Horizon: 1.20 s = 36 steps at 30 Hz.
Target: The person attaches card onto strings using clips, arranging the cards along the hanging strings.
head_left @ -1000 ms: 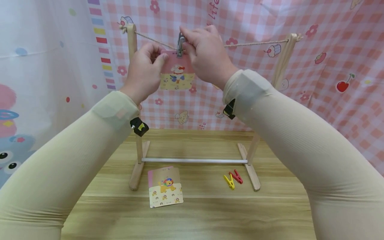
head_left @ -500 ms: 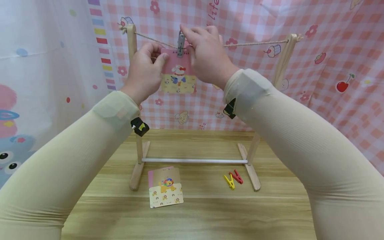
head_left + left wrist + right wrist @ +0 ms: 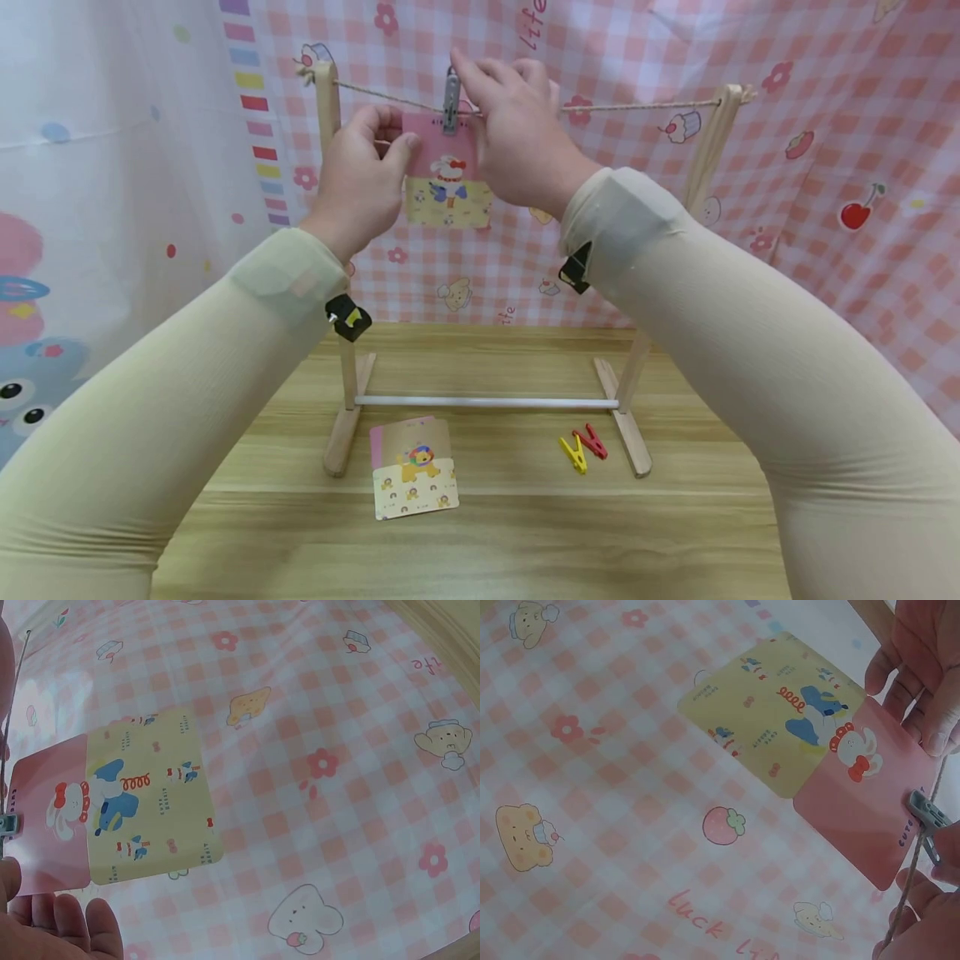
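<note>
Holding card [image 3: 447, 196] and, seemingly, grey clip [image 3: 451, 102]: 2 hands [image 3: 366, 179].

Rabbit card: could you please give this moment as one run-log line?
left hand: pinches rabbit card; right hand: holds grey clip, at card's top edge by rope; on table: yellow clip, red clip

- The grey clip [image 3: 451, 102] sits higher than a second ago, its face turned more squarely forward.
- The pink-and-yellow card's [image 3: 448, 171] top edge is raised too.
- The rope [image 3: 382, 94] meets the clip higher up.
- The right hand's [image 3: 525, 137] topmost fingertip reaches slightly higher.
</note>
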Motion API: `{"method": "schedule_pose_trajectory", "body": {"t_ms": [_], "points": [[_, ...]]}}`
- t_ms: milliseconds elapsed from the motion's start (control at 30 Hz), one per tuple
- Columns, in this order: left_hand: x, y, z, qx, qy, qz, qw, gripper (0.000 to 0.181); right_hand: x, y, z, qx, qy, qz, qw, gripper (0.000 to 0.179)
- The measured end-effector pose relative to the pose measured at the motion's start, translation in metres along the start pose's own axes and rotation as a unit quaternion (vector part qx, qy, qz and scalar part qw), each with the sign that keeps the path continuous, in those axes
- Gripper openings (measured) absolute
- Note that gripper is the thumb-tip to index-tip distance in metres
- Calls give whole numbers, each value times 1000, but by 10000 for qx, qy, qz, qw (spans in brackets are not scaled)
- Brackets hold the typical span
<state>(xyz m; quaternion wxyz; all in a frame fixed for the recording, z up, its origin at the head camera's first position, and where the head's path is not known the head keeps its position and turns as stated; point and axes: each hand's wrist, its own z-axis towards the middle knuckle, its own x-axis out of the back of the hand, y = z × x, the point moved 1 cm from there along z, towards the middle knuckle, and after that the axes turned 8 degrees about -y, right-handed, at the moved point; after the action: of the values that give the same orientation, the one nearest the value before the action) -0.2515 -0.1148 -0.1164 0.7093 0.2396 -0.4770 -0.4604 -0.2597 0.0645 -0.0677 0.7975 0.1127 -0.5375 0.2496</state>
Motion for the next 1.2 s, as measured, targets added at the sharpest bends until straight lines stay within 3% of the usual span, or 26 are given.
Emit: {"method": "schedule_pose_trajectory", "body": {"t_ms": [400, 800, 1200], "points": [[0, 3, -1, 29, 68, -69, 9999, 42, 5, 1, -1, -63, 47, -105, 9999, 60], [-2, 1, -9, -55, -110, -55, 9999, 48, 7, 10, -12, -123, 238, 115, 9996, 57], [0, -13, -20, 26, -456, 438, 9980, 62, -2, 41, -52, 529, 880, 680, 9924, 49]]}}
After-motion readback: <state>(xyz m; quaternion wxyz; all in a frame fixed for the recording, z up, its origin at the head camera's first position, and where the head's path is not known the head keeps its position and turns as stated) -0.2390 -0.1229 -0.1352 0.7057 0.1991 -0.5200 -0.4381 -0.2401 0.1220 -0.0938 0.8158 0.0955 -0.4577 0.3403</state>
